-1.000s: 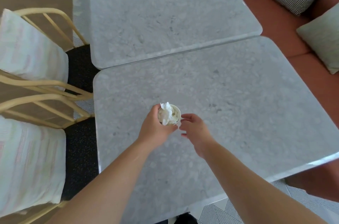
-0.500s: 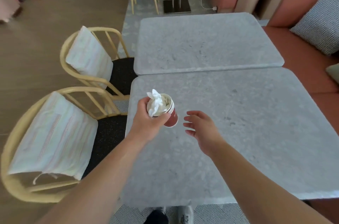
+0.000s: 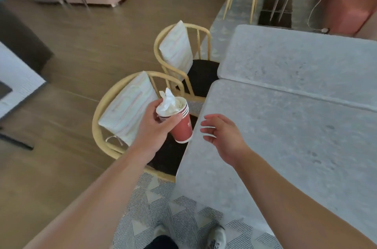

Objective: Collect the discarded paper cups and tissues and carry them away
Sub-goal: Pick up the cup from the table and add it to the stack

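Observation:
My left hand (image 3: 152, 126) grips a stack of red paper cups (image 3: 182, 126) near the rim, held in the air just left of the table edge and tilted a little. Crumpled white tissues (image 3: 169, 103) fill the top cup and stick out above its rim. My right hand (image 3: 222, 136) hovers over the near left corner of the grey marble table (image 3: 285, 146), fingers spread, holding nothing, a short way right of the cups.
Two yellow wooden chairs with striped cushions, one (image 3: 126, 114) below the cups and one (image 3: 179, 52) behind it, stand along the table's left side. A second marble table (image 3: 295, 58) adjoins the first. Wooden floor (image 3: 71, 54) lies to the left, a patterned rug (image 3: 173, 208) under my feet.
My left hand lifted the cups off the table and carried them left past its edge. My right hand let go and opened. The view swung left toward the floor.

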`<state>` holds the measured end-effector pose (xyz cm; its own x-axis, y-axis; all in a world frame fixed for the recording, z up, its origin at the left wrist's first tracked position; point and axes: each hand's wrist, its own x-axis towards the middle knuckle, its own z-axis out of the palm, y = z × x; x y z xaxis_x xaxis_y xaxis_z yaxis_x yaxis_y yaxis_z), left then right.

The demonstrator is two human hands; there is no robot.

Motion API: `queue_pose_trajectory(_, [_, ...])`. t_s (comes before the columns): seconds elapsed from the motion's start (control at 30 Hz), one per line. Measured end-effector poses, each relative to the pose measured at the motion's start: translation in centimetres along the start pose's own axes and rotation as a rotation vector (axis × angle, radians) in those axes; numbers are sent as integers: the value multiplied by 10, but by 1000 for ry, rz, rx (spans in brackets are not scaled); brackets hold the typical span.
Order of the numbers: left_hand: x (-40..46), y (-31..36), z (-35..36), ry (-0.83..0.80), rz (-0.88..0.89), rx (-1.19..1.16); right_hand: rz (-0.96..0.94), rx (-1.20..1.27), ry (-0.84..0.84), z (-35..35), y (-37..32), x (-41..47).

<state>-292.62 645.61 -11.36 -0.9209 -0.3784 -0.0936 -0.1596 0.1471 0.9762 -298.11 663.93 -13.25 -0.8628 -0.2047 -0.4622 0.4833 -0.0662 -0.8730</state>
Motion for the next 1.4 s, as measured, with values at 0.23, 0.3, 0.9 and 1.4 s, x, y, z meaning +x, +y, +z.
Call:
queue_pose_trajectory(0.23, [-21,-13,-98,173,-28,-154,10,13,-178,93,8,-6])
queue_pose_trajectory(0.3, [-27,-19,-131,205,-34,-188,14,6,-226,125,11,-11])
queue_pose_trajectory(0.9, [-101,-71,-458,505,69,-315,-19,-104,-531,448,61,-81])
queue_pose_trajectory(1.4, [-106,-90,-612,830,73,-256,60,-129,-867,648,87,-57])
